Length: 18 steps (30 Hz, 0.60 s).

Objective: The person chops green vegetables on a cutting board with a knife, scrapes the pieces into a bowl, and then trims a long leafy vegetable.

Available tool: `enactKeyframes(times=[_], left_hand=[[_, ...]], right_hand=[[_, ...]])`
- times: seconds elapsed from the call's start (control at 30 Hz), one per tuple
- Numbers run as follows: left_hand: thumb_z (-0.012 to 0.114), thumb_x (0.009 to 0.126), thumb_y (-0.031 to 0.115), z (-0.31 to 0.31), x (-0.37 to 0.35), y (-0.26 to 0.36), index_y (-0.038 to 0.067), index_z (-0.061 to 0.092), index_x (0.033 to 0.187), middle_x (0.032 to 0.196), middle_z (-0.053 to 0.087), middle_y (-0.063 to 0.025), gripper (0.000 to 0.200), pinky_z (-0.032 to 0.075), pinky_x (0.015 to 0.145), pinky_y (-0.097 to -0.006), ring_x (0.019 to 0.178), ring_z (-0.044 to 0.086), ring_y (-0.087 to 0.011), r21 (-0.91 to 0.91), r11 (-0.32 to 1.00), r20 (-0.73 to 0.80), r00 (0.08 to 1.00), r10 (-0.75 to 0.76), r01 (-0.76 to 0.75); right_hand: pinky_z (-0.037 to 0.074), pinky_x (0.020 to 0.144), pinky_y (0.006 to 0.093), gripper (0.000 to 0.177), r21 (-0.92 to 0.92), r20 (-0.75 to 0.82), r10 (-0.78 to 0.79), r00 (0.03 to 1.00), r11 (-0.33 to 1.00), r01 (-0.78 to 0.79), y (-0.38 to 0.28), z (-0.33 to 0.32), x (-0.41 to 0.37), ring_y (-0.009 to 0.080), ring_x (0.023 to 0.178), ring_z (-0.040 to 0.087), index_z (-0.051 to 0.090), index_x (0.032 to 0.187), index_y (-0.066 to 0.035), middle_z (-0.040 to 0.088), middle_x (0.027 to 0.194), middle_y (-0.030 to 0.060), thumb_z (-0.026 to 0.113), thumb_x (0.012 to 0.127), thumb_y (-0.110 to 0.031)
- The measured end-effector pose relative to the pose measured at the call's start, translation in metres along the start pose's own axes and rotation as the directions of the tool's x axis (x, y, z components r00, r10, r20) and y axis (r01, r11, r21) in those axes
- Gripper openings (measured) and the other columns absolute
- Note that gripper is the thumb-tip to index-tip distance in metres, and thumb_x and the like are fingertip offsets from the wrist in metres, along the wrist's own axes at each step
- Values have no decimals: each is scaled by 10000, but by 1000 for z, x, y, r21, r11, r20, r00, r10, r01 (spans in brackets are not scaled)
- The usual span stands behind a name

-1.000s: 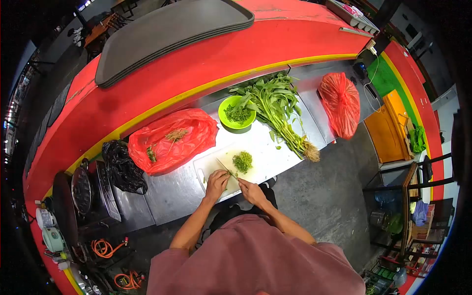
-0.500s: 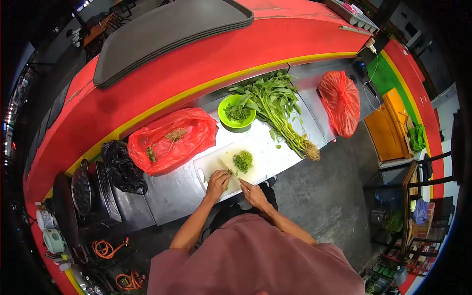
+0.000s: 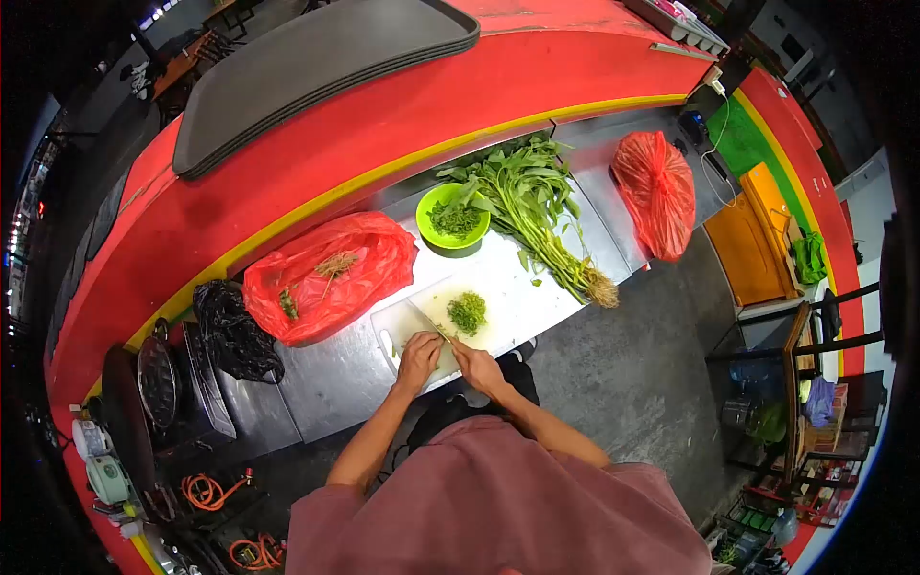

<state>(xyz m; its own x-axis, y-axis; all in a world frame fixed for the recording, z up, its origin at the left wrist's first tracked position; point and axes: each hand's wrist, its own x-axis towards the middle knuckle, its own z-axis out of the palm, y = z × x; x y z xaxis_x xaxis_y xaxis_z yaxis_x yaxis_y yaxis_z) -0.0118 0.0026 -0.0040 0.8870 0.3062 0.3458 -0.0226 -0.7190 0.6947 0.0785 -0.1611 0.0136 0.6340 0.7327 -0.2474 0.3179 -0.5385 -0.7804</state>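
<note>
My right hand (image 3: 478,368) is closed round the handle of a knife (image 3: 428,318), whose blade slants away to the upper left over a white cutting board (image 3: 442,291). Close beside the blade, my left hand (image 3: 419,360) presses down with curled fingers. A little green shows near its fingertips; most of what it holds is hidden under them. Beyond the knife, finely chopped greens (image 3: 467,313) form a small pile on the board. A lime-green bowl (image 3: 427,232) behind it holds more cut greens. Right of the bowl lies a bundle of long-stemmed leafy greens (image 3: 525,199) with roots.
An open red plastic bag (image 3: 374,251) with root scraps lies left of the board, a black bag (image 3: 235,331) farther left. A tied red bag (image 3: 655,192) sits at the right. Stacked dark trays (image 3: 326,72) rest on the red ledge (image 3: 565,72) behind the counter.
My right hand and the knife have shifted left, closer to my left hand. My left hand stays in about the same place on the board. The view has moved slightly.
</note>
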Motion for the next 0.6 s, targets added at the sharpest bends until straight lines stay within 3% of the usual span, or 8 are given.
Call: enactKeyframes(times=[0.03,0.17,0.3,0.37,0.6], left_hand=[[707,776,-33,2,-1,-1,-22,708,950,1027,695,-150,175,526,875,-407,984,648,-331,-1,1000,-18,1000,6,-6],[710,770,-42,1,-1,-1,-20,714,964,1038,698,-152,195,529,867,-406,985,650,-328,15,1000,-14,1000,-14,14],[716,777,-27,3,-2,-1,-13,713,942,1012,697,-145,166,529,853,-409,959,649,-323,12,1000,-39,999,-16,17],[718,770,-28,2,-2,-1,-15,710,940,1011,696,-146,171,529,849,-406,962,649,-324,-18,1000,-30,999,-24,24],[712,766,-39,1,-1,3,-19,706,937,994,692,-147,172,530,842,-406,947,648,-327,-24,999,-35,999,-21,21]], right_hand=[[500,703,528,377,55,1,-7,1000,998,7,-3,-3,3,492,795,637,600,1333,-100,649,851,315,485,1019,-274],[497,701,517,374,161,69,-20,997,987,9,-18,-23,10,486,787,644,601,1327,-77,646,835,312,476,1027,-262],[497,708,519,378,120,99,20,995,992,-32,-8,-22,-1,486,804,645,597,1338,-88,646,872,318,481,1027,-268],[515,728,445,379,90,39,13,999,996,-17,-8,-19,-8,435,804,670,612,1329,-100,675,899,277,503,1017,-285],[522,747,512,390,2,-22,24,999,1000,-24,-6,-5,-14,470,861,659,603,1352,-144,676,932,284,502,1013,-308]])
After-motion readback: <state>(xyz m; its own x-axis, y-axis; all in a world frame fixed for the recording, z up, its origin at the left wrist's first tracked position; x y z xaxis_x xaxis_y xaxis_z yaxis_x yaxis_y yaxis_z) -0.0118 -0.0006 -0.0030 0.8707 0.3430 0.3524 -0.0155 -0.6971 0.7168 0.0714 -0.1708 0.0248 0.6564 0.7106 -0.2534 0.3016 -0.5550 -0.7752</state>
